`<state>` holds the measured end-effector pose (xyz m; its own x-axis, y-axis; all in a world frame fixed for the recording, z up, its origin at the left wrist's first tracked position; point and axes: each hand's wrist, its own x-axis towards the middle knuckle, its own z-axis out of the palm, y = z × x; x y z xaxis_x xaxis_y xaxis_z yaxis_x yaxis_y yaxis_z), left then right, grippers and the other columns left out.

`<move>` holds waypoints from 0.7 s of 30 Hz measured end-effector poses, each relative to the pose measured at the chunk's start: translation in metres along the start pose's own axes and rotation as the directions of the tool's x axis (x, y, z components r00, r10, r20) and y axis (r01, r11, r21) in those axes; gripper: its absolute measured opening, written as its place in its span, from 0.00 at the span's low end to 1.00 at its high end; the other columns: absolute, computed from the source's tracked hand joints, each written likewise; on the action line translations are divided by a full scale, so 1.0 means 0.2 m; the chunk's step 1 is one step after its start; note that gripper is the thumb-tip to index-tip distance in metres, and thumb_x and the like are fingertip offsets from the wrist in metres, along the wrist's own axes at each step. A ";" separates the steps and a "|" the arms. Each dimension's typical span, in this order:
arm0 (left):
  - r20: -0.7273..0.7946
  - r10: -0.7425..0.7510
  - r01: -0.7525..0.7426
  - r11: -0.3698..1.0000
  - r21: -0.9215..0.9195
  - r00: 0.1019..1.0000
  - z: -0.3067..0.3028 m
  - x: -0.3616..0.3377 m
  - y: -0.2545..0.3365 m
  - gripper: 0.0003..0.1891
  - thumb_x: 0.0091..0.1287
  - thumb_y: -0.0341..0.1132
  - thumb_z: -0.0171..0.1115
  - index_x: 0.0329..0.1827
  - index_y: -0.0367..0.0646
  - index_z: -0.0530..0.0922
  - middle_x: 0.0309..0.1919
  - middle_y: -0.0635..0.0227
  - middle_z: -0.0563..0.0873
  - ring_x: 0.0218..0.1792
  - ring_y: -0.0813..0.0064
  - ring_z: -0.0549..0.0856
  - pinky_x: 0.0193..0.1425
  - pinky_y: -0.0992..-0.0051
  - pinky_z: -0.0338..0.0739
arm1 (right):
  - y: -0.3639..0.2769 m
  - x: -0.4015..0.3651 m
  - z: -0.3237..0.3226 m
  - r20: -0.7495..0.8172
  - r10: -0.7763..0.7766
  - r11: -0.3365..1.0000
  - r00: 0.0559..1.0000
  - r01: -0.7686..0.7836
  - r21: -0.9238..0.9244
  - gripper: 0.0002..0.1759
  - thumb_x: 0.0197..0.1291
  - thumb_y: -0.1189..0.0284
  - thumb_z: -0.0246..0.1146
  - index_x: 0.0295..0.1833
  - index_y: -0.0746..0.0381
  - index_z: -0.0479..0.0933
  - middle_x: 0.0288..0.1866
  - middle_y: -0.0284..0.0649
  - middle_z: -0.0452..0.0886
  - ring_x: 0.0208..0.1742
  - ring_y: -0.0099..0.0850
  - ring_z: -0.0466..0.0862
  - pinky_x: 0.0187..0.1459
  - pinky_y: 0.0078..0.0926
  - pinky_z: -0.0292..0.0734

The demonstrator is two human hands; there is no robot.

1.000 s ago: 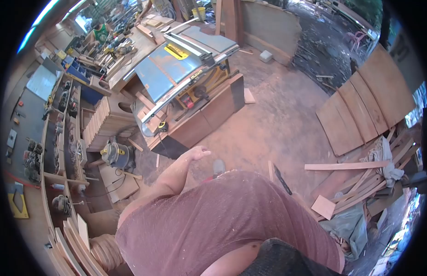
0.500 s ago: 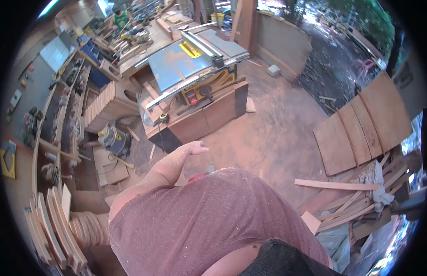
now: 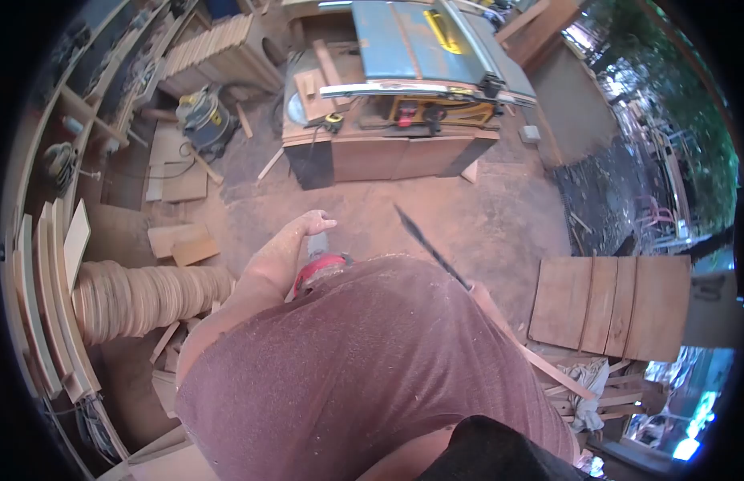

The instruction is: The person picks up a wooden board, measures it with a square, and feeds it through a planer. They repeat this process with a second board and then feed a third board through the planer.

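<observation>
My left hand (image 3: 315, 222) is held out in front of my body, its fingers loosely apart and nothing visible in them. Below it, partly hidden by my arm and shirt, is a red and grey object (image 3: 322, 263) whose kind does not show. On the other side, my right hand (image 3: 479, 296) shows just past the edge of my shirt, closed at the lower end of a long, thin dark strip (image 3: 426, 242). The strip tapers to a point and slants up and left over the dusty floor.
A table saw (image 3: 404, 48) on a wooden cabinet (image 3: 388, 158) stands ahead. To the left are a shop vacuum (image 3: 205, 120), a row of stacked curved wooden pieces (image 3: 147, 297) and shelves. A wooden panel (image 3: 604, 309) and scrap strips (image 3: 560, 377) lie at the right.
The view has tipped down and turned left, so the saw sits higher and further right. My right hand has come into view with the dark strip. More of the red object shows.
</observation>
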<state>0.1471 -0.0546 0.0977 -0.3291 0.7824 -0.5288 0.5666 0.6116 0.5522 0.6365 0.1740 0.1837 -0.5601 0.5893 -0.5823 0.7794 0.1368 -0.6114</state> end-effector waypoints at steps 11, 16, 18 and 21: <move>-0.057 -0.237 0.191 0.885 -0.425 0.970 -0.28 -0.20 -1.03 0.31 0.63 0.54 0.60 0.56 0.34 0.80 0.53 0.46 0.83 0.58 0.56 0.81 0.61 0.64 0.73 | -1.87 1.16 -0.03 -0.489 -0.463 0.881 0.739 0.320 -0.350 0.20 0.60 0.57 0.63 0.42 0.66 0.76 0.33 0.55 0.80 0.37 0.49 0.82 0.40 0.42 0.74; -0.041 -0.374 0.289 0.778 -0.558 0.926 -0.25 -0.26 -1.36 0.32 0.65 0.57 0.59 0.60 0.37 0.77 0.49 0.55 0.85 0.47 0.65 0.83 0.53 0.65 0.75 | -2.23 1.71 -0.11 -0.443 -0.548 0.795 0.709 0.277 -0.540 0.28 0.57 0.57 0.65 0.58 0.62 0.73 0.51 0.56 0.81 0.54 0.50 0.80 0.55 0.46 0.74; -0.032 -0.517 0.323 0.582 -0.746 0.856 -0.16 -0.28 -1.47 0.30 0.65 0.56 0.59 0.61 0.41 0.76 0.41 0.62 0.83 0.39 0.71 0.81 0.45 0.67 0.75 | -2.31 1.74 -0.08 -0.447 -0.530 0.777 0.721 0.202 -0.596 0.32 0.57 0.57 0.66 0.64 0.60 0.69 0.57 0.56 0.76 0.59 0.52 0.77 0.57 0.46 0.74; 0.098 -0.476 0.389 0.564 -0.728 0.874 -0.14 -0.34 -1.55 0.35 0.66 0.54 0.60 0.66 0.34 0.70 0.47 0.55 0.83 0.46 0.66 0.81 0.48 0.68 0.76 | -2.32 1.66 -0.01 -0.476 -0.567 0.751 0.672 0.185 -0.634 0.36 0.57 0.59 0.66 0.68 0.58 0.64 0.62 0.55 0.72 0.62 0.53 0.73 0.59 0.48 0.73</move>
<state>-0.0268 -0.2949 -0.0200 -0.4832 0.3808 -0.7883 -0.3589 0.7352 0.5751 0.0902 0.3083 0.2757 -0.6851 0.6974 0.2105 0.6594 0.7165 -0.2276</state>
